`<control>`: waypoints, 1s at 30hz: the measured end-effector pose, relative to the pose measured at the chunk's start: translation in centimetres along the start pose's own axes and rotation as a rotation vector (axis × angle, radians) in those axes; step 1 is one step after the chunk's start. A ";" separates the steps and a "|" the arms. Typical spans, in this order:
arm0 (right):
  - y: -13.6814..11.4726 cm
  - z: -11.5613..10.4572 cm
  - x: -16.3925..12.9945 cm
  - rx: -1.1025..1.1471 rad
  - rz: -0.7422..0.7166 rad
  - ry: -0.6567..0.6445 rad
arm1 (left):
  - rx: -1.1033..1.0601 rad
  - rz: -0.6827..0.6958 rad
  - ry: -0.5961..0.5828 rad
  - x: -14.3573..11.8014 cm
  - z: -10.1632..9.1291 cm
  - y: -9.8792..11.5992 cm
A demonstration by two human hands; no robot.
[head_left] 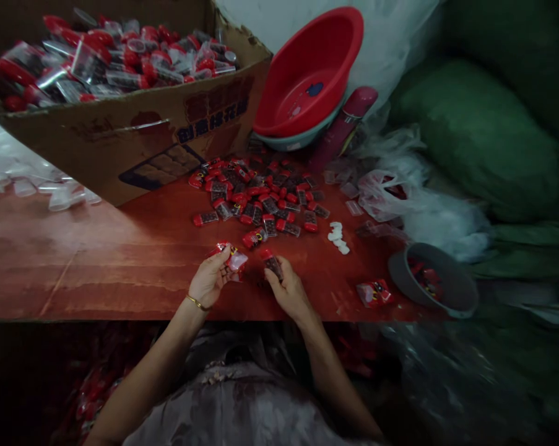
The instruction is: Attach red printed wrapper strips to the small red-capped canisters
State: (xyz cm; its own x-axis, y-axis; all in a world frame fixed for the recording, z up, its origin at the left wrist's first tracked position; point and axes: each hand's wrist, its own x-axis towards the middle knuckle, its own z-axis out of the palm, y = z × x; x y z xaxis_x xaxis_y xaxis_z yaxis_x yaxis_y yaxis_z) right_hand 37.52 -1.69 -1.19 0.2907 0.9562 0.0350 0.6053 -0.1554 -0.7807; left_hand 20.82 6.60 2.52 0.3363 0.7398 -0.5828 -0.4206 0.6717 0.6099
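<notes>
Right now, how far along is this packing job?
Done: the cardboard box is heaped with bagged red-capped pieces. In hand: the left hand holds a small clear bag, the right hand a red-capped piece. Left: a loose pile of such pieces waits on the red table.

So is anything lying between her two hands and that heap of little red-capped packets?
Nothing visible blocks it. Left hand holds a wrapper, right hand a packet; bare table leads to the heap.

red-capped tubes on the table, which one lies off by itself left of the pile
The tube at the pile's left edge, lying flat with its red cap pointing left; bare table surrounds it, while the others crowd the pile.
</notes>
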 end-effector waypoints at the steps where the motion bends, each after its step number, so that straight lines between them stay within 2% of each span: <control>1: -0.3 0.0 -0.4 0.119 0.002 -0.008 | 0.011 0.012 -0.007 0.1 0.0 -0.1; 5: -1.6 -0.4 -1.6 0.573 0.093 -0.122 | 0.062 0.057 -0.043 0.2 -0.2 -0.3; 8: -2.3 -0.7 -2.1 0.720 0.159 -0.163 | 0.089 0.086 -0.054 0.1 -0.2 -0.5; 16: -3.2 -0.7 -2.4 0.675 0.195 -0.210 | 0.134 0.137 -0.065 -0.3 0.2 -0.7; 20: -3.5 -0.7 -2.3 0.730 0.208 -0.219 | 0.119 0.133 -0.019 -0.1 0.0 -0.8; 24: -3.1 -0.2 -2.3 0.831 0.230 -0.163 | 0.094 0.112 0.037 0.2 -0.3 -0.7; 27: -2.3 0.3 -2.5 0.841 0.166 -0.080 | 0.090 0.066 0.045 0.2 -0.5 -0.5; 30: -1.7 0.1 -2.9 0.709 0.010 -0.036 | 0.095 0.001 0.035 0.0 -0.5 -0.3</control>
State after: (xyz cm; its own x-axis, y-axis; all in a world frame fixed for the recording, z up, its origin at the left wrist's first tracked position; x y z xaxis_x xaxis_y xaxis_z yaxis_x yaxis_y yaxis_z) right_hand 35.57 -4.17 -0.05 0.2619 0.9650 0.0152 -0.0290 0.0236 -0.9993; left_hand 20.56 6.35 2.05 0.3056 0.7395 -0.5998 -0.3389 0.6731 0.6573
